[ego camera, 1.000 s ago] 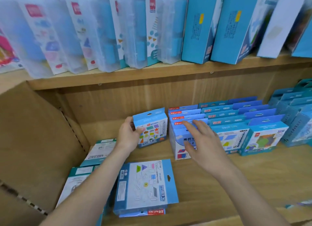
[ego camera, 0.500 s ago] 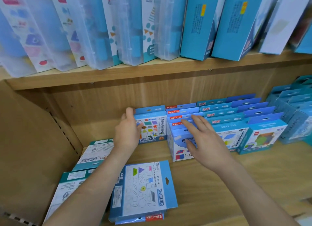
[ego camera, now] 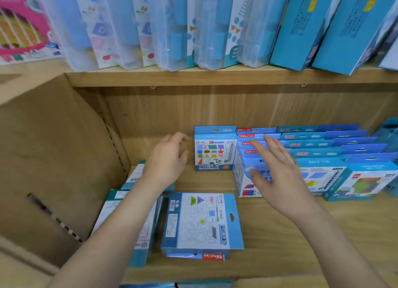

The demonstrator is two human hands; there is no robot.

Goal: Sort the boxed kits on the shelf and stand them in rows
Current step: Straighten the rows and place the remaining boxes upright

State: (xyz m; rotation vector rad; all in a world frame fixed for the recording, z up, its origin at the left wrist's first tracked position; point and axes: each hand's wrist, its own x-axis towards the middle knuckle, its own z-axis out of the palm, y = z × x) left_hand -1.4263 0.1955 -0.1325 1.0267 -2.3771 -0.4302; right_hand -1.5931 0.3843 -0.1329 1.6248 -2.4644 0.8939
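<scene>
A blue shapes kit stands upright against the back of the lower shelf, at the left end of the rows of standing blue kits. My left hand hovers just left of it, fingers loosely curled, holding nothing. With fingers spread, my right hand is over the front of the leftmost row of kits. A blue kit lies flat face down on another near the shelf's front edge. Teal-edged kits lie flat at the left, partly hidden by my left arm.
The lower shelf board is light wood, with a cardboard side wall at the left. On the upper shelf lean clear plastic cases and tall blue boxes. More blue boxes stand at the far right.
My left hand set the shapes kit upright at the back, let go and drew away to the left. My right hand stayed over the leftmost row. The camera moved closer.
</scene>
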